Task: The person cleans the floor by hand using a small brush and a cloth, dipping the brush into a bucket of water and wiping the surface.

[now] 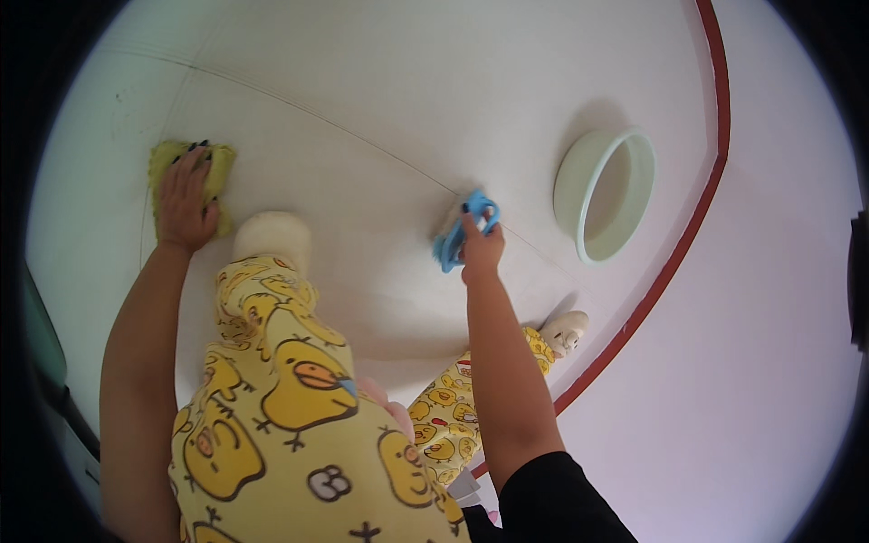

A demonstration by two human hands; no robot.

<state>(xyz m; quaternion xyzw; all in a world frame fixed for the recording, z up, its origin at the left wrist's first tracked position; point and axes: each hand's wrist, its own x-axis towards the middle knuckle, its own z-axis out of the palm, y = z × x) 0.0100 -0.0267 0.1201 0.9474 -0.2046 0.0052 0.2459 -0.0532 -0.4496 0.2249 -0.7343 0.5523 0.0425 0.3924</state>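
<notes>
My left hand (185, 203) lies flat, palm down, on a folded yellow-green cloth (220, 166) on the pale tiled floor (339, 176). In my right hand (483, 248) is the looped handle of a blue plastic scrubbing brush (479, 202). The brush is tilted over a tile joint, with its bristles towards the floor on the left. To the right of the brush stands a pale green plastic basin (569, 197), which seems to hold some liquid. My palm hides part of the cloth.
A dark red skirting strip (722, 102) runs along the pale wall (760, 326) on the right. My slippered feet (273, 237) rest on the floor, one beside the cloth, the other near the skirting. A green object (44, 332) stands at the left edge.
</notes>
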